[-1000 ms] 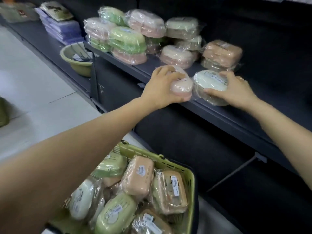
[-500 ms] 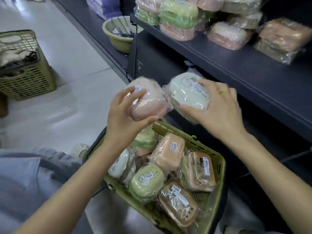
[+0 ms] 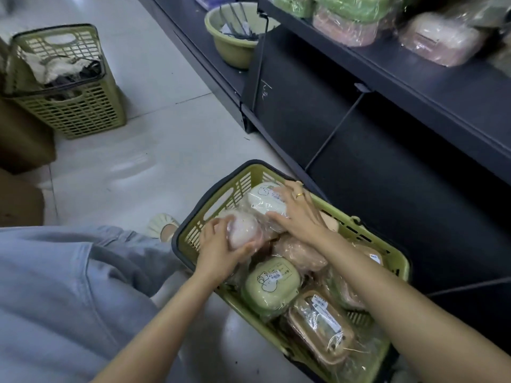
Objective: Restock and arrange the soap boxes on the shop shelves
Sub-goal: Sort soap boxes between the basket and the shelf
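My left hand (image 3: 218,250) grips a pink wrapped soap box (image 3: 244,230) just inside the near-left corner of the green basket (image 3: 193,230) on the floor. My right hand (image 3: 298,214) holds a white wrapped soap box (image 3: 265,199) beside it, at the basket's far end. Under them lie several more wrapped boxes, among them a green one (image 3: 271,286) and a brown one (image 3: 320,327). On the dark shelf (image 3: 431,87) at upper right sit pink soap boxes (image 3: 439,40) and green soap boxes (image 3: 351,6).
A second green basket (image 3: 69,106) with rags stands on the tiled floor at upper left. A green bowl (image 3: 235,48) sits on the low shelf ledge. My knee in grey trousers (image 3: 69,286) fills the lower left, and my shoe (image 3: 163,228) is by the basket.
Both hands have come down from the shelf with the pink and white soap boxes, which are now low in the floor basket. The view has tilted down.
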